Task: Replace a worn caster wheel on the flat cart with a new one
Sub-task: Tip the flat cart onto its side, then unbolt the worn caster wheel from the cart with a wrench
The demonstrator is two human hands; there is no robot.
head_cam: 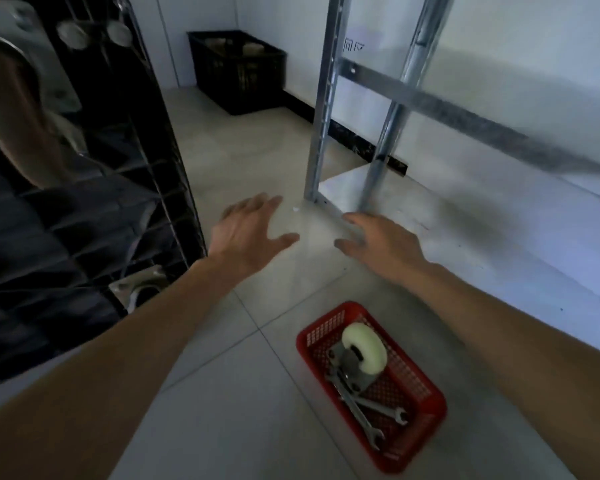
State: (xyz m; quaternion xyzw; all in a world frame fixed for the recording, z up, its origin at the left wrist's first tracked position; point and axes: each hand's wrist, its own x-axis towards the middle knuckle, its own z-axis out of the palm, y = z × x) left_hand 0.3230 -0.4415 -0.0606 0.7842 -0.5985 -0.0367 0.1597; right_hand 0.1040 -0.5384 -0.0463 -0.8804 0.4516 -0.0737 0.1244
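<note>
1. The left hand (248, 233) is held out at mid-frame above the tiled floor (222, 393), palm down, its grip spread with the fingers straight and holding nothing.
2. The right hand (381, 242) is just right of it, also palm down and spread, holding nothing; its fingertips lie close to the foot of the metal shelf rack (321, 133), though whether they touch it cannot be told.
3. The new caster wheel (362, 351), pale and whitish with a grey metal bracket, lies in a red basket (426, 427) on the floor at the lower centre-right of the frame, well below both hands and nearer the right forearm than the left.
4. Two wrenches (364, 410) lie crossed in the same basket, partly under the wheel's bracket.
5. The flat cart (84, 209) is tipped on its side along the left of the frame, its dark ribbed underside facing the camera.
6. A mounted caster (11, 98) shows blurred at the upper left of the cart, and another metal caster plate (139, 285) sits at its lower edge, just left of the left forearm.
7. A black crate (239, 74) stands against the wall at the upper centre.
</note>
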